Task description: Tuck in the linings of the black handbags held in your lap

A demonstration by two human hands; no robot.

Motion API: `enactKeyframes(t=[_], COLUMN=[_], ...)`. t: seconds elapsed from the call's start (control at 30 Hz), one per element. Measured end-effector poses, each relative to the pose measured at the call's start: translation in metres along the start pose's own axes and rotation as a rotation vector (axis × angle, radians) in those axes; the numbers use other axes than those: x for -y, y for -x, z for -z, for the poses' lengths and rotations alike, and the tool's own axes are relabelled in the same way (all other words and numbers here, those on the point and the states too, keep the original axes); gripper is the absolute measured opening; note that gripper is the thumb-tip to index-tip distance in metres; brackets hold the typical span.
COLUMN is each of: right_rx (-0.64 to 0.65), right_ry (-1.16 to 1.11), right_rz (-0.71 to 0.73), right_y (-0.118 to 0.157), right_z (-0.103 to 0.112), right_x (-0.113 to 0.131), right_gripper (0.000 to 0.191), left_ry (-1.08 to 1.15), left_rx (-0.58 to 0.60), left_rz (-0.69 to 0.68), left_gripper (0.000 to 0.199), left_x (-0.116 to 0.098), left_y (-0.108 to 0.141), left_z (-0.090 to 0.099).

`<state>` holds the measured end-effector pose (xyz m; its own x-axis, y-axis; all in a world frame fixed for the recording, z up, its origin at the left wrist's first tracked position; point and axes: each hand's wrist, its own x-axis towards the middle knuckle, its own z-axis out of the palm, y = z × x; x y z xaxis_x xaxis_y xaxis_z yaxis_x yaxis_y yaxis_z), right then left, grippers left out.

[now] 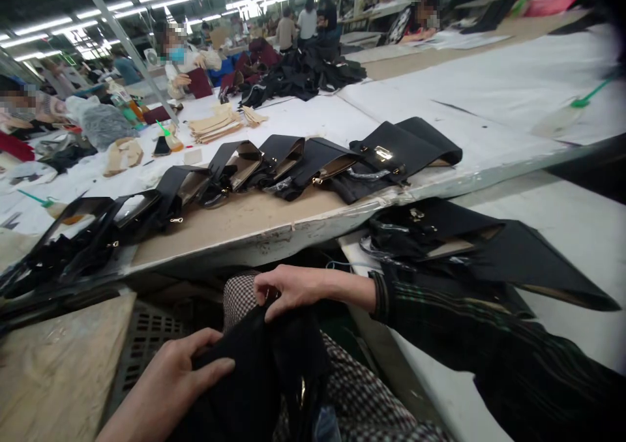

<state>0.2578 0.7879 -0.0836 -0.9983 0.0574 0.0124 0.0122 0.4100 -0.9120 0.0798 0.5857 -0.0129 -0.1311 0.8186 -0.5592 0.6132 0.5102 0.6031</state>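
Observation:
A black bag piece (244,370) lies across the lap, over checkered cloth, with a gold metal part near its lower right. My left hand (183,370) grips its left side, thumb on top and fingers behind. At its upper edge, my right hand (293,289) pinches the black material between curled fingers and thumb. Beyond the hands, a row of black bags (235,162) with gold zipper pulls and clasps stands along the table edge. More black bags (440,233) are stacked on the lower white surface at the right.
The long white table (303,119) holds tan pieces (215,124), a glue bottle (171,140) and a dark fabric pile (303,70). A worn board (59,364) and plastic crate (149,338) are at lower left. A masked person (176,60) holds a maroon piece across the table.

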Motion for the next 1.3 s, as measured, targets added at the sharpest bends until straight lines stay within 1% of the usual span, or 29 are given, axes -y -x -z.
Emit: enactKeyframes(t=[0.07, 0.17, 0.3, 0.37, 0.5, 0.63, 0.73, 0.8, 0.93, 1.0, 1.13, 1.2, 1.3], right_rx=[-0.019, -0.033, -0.009, 0.010, 0.050, 0.046, 0.046, 0.035, 0.002, -0.012, -0.014, 0.005, 0.013], right_ry=[0.030, 0.053, 0.115, 0.141, 0.153, 0.181, 0.206, 0.186, 0.115, 0.096, 0.057, 0.032, -0.002], right_rz=[0.026, 0.046, 0.062, 0.075, 0.119, 0.098, 0.082, 0.058, 0.009, 0.032, 0.135, 0.139, 0.116], right_y=[-0.002, -0.003, -0.008, -0.011, -0.014, -0.013, -0.010, -0.008, -0.006, -0.006, -0.007, -0.007, -0.007], right_z=[-0.002, -0.005, -0.007, -0.009, -0.012, -0.014, -0.014, -0.015, -0.016, -0.017, -0.017, -0.017, -0.017], right_x=[0.000, 0.003, 0.006, 0.006, 0.006, 0.007, 0.009, 0.010, 0.008, 0.006, 0.001, -0.002, -0.007], right_gripper=[0.022, 0.016, 0.013, 0.011, 0.009, 0.012, 0.009, 0.006, 0.010, 0.011, 0.009, 0.008, 0.011], left_ry=[-0.013, -0.007, 0.003, 0.008, 0.043, 0.071, 0.068, 0.057, 0.063, 0.071, 0.073, 0.079, 0.106], left_rx=[0.002, -0.005, -0.028, -0.031, -0.055, -0.076, -0.082, -0.076, -0.052, -0.037, -0.007, 0.010, -0.006], left_rz=[0.015, 0.039, 0.060, 0.072, 0.061, 0.058, 0.071, 0.083, 0.094, 0.095, 0.090, 0.083, 0.072], left_gripper=[0.027, 0.027, 0.027, 0.027, 0.028, 0.028, 0.031, 0.033, 0.034, 0.034, 0.032, 0.032, 0.031], left_x=[0.004, 0.004, -0.002, -0.001, 0.009, 0.018, 0.022, 0.023, 0.024, 0.024, 0.024, 0.024, 0.024], left_y=[0.001, 0.006, 0.014, 0.018, 0.021, 0.019, 0.017, 0.015, 0.012, 0.011, 0.009, 0.008, 0.008], left_z=[-0.001, -0.002, -0.004, -0.006, -0.012, -0.015, -0.016, -0.016, -0.016, -0.016, -0.016, -0.016, -0.018])
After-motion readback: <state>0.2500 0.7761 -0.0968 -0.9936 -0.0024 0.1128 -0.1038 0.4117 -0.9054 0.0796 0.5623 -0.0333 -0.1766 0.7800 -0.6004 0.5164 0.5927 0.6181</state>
